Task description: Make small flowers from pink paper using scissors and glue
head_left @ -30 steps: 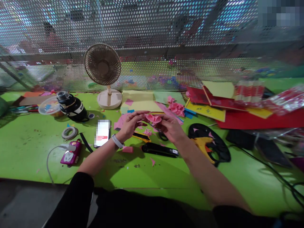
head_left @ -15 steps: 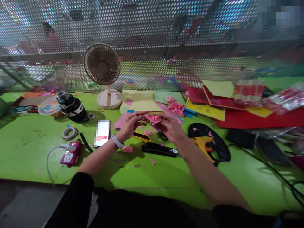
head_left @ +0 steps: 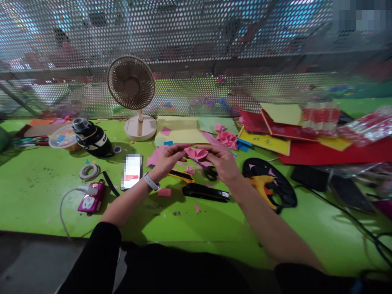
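Observation:
Between my two hands is a pink folded paper flower (head_left: 196, 153), held above the table. My left hand (head_left: 168, 159) pinches its left edge with thumb and fingers. On the other side, the fingers of my right hand (head_left: 221, 161) are closed on its right edge. Beneath lie scissors (head_left: 210, 173), a yellow utility knife (head_left: 182, 175) and a small pink paper star (head_left: 190, 169). Nearer to me is a black stapler (head_left: 206, 192). Several more pink paper flowers (head_left: 227, 140) are heaped behind my right hand.
A fan (head_left: 131, 85) stands at the back before a perforated metal screen (head_left: 196, 49). To the left are a black bottle (head_left: 92, 137), a phone (head_left: 132, 171), a tape roll (head_left: 90, 172) and a purple power socket (head_left: 92, 198). On the right, a yellow glue gun (head_left: 262, 188) rests on a black pad.
The pink flower has turned and looks wider and flatter between my fingers. My right hand has shifted slightly, uncovering more of the scissors.

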{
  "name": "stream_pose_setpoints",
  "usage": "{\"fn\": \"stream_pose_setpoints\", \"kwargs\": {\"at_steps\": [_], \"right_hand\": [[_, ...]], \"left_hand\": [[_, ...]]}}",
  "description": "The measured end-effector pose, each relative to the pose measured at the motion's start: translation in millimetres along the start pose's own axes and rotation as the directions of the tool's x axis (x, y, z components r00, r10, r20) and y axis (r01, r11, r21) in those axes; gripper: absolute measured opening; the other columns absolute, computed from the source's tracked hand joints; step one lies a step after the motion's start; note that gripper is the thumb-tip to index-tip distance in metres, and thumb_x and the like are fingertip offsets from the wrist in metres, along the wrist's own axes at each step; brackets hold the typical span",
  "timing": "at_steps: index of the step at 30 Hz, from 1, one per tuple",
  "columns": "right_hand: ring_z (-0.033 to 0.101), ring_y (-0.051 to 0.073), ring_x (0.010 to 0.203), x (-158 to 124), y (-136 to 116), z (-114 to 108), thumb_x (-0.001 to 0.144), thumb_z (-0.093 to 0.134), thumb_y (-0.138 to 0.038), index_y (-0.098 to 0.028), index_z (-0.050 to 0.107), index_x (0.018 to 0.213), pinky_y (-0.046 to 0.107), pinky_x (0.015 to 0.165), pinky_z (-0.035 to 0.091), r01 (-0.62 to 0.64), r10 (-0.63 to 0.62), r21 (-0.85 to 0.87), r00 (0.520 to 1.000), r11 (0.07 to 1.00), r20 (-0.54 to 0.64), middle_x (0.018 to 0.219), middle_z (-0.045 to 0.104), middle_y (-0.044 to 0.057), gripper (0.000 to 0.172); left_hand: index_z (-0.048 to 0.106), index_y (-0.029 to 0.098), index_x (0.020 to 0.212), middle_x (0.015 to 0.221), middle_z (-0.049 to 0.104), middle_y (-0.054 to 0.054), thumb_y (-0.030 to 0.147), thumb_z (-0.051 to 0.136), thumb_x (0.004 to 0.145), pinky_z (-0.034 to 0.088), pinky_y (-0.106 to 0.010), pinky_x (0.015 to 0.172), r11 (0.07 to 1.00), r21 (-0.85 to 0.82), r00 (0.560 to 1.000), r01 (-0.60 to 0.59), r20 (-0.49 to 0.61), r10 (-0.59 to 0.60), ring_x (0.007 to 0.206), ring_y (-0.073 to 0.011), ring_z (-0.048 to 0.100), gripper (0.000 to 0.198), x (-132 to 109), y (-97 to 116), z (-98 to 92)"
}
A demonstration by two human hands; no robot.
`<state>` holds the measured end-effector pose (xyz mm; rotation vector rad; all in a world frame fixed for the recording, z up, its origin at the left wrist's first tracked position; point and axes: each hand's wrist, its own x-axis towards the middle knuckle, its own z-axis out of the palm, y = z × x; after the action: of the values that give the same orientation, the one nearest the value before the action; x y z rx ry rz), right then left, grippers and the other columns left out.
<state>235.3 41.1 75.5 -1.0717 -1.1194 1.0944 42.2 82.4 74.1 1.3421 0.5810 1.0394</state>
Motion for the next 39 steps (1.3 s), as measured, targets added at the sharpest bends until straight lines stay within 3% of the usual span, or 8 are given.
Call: {"fn": "stream_pose_setpoints", "kwargs": {"at_steps": [5, 11, 20, 25, 31, 35, 39], "right_hand": [[0.072, 0.019, 0.084, -3, -8, -7, 0.080, 0.068, -0.031, -0.021, 0.079, 0.097, 0.034, 0.077, 0.059, 0.191, -0.187, -0.344, 0.981, 0.919, 0.045, 0.097, 0.078, 0.006, 0.023], [0.073, 0.022, 0.087, -3, -6, -11, 0.085, 0.064, -0.032, -0.021, 0.078, 0.107, 0.037, 0.079, 0.058, 0.225, -0.190, -0.435, 0.974, 0.872, 0.122, 0.101, 0.078, 0.007, 0.028], [0.071, 0.026, 0.099, -3, -13, -11, 0.086, 0.062, -0.028, -0.029, 0.078, 0.104, 0.046, 0.092, 0.054, 0.442, -0.355, -0.546, 0.897, 0.712, 0.263, 0.106, 0.078, 0.004, 0.023], [0.072, 0.026, 0.092, -3, -12, -10, 0.088, 0.059, -0.029, -0.027, 0.077, 0.098, 0.043, 0.086, 0.054, 0.443, -0.370, -0.587, 0.895, 0.677, 0.249, 0.099, 0.078, 0.006, 0.021], [0.071, 0.025, 0.088, -7, -8, -2, 0.091, 0.056, -0.029, -0.024, 0.073, 0.103, 0.038, 0.080, 0.053, 0.414, -0.352, -0.662, 0.906, 0.625, 0.235, 0.098, 0.077, 0.007, 0.022], [0.069, 0.028, 0.098, -9, -2, 1, 0.093, 0.052, -0.028, -0.022, 0.070, 0.109, 0.041, 0.086, 0.051, 0.430, -0.353, -0.722, 0.896, 0.543, 0.268, 0.107, 0.076, 0.011, 0.025], [0.070, 0.028, 0.088, -11, 3, 5, 0.091, 0.049, -0.022, -0.019, 0.068, 0.105, 0.038, 0.079, 0.051, 0.407, -0.347, -0.758, 0.903, 0.510, 0.252, 0.100, 0.076, 0.012, 0.024]], "left_hand": [[0.073, 0.014, 0.108, 0.099, 0.074, -0.011, 0.026, 0.066, 0.087, 0.052, -0.023, 0.065, 0.887, 0.407, 0.976, -0.218, 0.075, 0.205, 0.079, -0.0121, 0.066, 0.025, 1, 1, -4.3], [0.074, 0.018, 0.109, 0.097, 0.075, -0.010, 0.017, 0.059, 0.088, 0.052, -0.026, 0.068, 0.698, 0.604, 0.918, -0.384, 0.167, 0.361, 0.079, -0.0138, 0.067, 0.025, 1, 1, -6.3], [0.076, 0.022, 0.104, 0.087, 0.075, -0.008, 0.022, 0.058, 0.088, 0.052, -0.032, 0.081, 0.626, 0.709, 0.940, -0.324, 0.169, 0.296, 0.079, -0.0170, 0.066, 0.024, -1, 10, -5.7], [0.075, 0.021, 0.107, 0.093, 0.076, -0.009, 0.022, 0.056, 0.089, 0.050, -0.030, 0.079, 0.596, 0.736, 0.945, -0.320, 0.199, 0.261, 0.080, -0.0179, 0.067, 0.026, -2, 8, -5.0], [0.071, 0.018, 0.117, 0.096, 0.076, -0.011, 0.023, 0.052, 0.092, 0.048, -0.027, 0.071, 0.478, 0.814, 0.939, -0.328, 0.227, 0.259, 0.076, -0.0178, 0.067, 0.032, -2, 1, -4.1], [0.070, 0.018, 0.115, 0.102, 0.076, -0.011, 0.021, 0.048, 0.093, 0.047, -0.027, 0.073, 0.437, 0.832, 0.929, -0.343, 0.230, 0.291, 0.081, -0.0180, 0.068, 0.031, -5, 2, -0.6], [0.070, 0.018, 0.108, 0.096, 0.076, -0.011, 0.021, 0.046, 0.093, 0.042, -0.025, 0.065, 0.395, 0.867, 0.934, -0.302, 0.187, 0.304, 0.068, -0.0158, 0.064, 0.028, -9, -2, 5.5]]}}
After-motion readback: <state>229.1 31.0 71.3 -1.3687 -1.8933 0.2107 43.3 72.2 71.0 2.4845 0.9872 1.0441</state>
